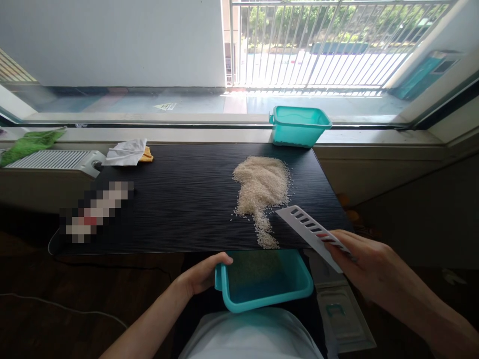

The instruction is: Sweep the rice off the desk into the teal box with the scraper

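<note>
Gripping w/ L hand (200, 275), thumb (223, 258) on top, other fingers hidden; angled up w/ bare forearm (153, 324) fr. lower L. Clasping w/ R hand (364, 259), back up, slanted fr. lower R.

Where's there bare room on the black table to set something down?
Widest: the table's middle, between the pixelated object and the rice, with the white cloth at its back left. A narrower strip lies right of the rice. Crowded: front right, with rice, white slotted tool and right hand.

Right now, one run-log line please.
left hand: holds teal bin; right hand: holds white slotted scraper; rice: heaped, trailing toward near edge of black table; second bin: far right corner
</note>
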`<state>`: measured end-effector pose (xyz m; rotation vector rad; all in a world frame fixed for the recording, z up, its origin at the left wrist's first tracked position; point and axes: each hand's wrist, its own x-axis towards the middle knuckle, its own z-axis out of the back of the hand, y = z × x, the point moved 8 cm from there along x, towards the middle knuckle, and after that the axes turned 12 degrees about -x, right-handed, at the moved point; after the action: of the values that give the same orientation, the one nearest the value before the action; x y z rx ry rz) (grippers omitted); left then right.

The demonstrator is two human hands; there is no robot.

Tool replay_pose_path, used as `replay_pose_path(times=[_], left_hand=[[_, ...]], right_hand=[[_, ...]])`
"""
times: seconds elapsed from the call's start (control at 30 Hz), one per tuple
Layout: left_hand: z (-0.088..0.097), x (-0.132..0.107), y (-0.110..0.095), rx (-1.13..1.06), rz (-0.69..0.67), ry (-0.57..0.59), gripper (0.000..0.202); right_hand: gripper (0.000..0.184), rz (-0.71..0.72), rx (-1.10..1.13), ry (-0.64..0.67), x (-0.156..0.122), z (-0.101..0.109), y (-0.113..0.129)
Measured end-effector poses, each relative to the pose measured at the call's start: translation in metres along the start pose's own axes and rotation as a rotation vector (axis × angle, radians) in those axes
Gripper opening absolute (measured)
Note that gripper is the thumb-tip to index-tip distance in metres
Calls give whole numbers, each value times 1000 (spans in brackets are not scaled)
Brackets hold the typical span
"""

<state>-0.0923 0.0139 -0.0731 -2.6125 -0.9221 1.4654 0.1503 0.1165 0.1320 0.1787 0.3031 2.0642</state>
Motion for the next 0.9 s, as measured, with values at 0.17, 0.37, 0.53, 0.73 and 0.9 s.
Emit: replay_pose_path(times=[0.17, 0.37, 0.53, 0.73, 0.9], left_hand=[[0, 0, 0, -4, -8, -14, 37], [-1, 1, 1, -18, -12, 9, 36], [0, 2, 0, -1, -14, 26, 37], [4, 3, 2, 11, 8, 13, 38], [4, 3, 2, 11, 2, 12, 37]], right_hand=[[35, 28, 14, 32, 6, -3, 13], [35, -24, -61, -63, -3, 9, 0], [34, -159, -221, -172, -19, 9, -30], [31, 1, -67, -131, -31, -8, 22], [31, 6, -60, -66, -32, -5, 25]])
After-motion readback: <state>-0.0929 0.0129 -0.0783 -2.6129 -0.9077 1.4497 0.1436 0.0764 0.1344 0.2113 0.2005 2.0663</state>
